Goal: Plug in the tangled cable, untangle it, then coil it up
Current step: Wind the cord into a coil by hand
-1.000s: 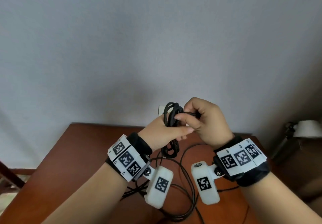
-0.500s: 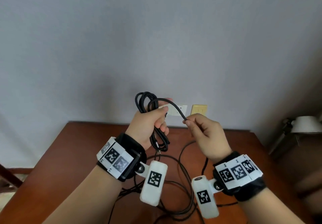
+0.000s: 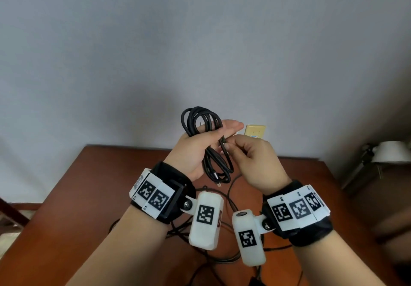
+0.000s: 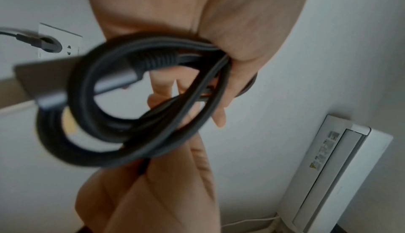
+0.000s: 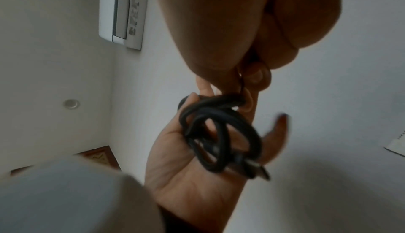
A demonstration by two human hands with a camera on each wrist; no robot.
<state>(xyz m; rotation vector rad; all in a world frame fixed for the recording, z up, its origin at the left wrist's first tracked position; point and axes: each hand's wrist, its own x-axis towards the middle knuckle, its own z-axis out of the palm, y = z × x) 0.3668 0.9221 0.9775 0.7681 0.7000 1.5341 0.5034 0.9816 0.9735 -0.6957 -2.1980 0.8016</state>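
A black cable coil (image 3: 201,119) hangs across my left hand (image 3: 198,150), held up above the table. The left palm lies flat under the loops (image 5: 219,132), fingers straight and the thumb (image 5: 280,125) standing apart. A metal connector (image 3: 215,175) dangles below the coil and shows close up in the left wrist view (image 4: 122,80). My right hand (image 3: 229,148) pinches one strand of the cable beside the left palm. From there the cable drops toward the table. A dark plug sits in the white wall socket (image 4: 54,44).
Below the hands is a brown wooden table (image 3: 89,196) with loose dark cables (image 3: 233,259) on it. A yellow wall plate (image 3: 254,131) sits behind the hands. A white lamp (image 3: 391,154) stands at the right. An air conditioner (image 4: 328,167) is mounted on the wall.
My left hand has gone from gripping the coil to lying flat under it. The right hand has brought its pinched strand back in against the left palm.
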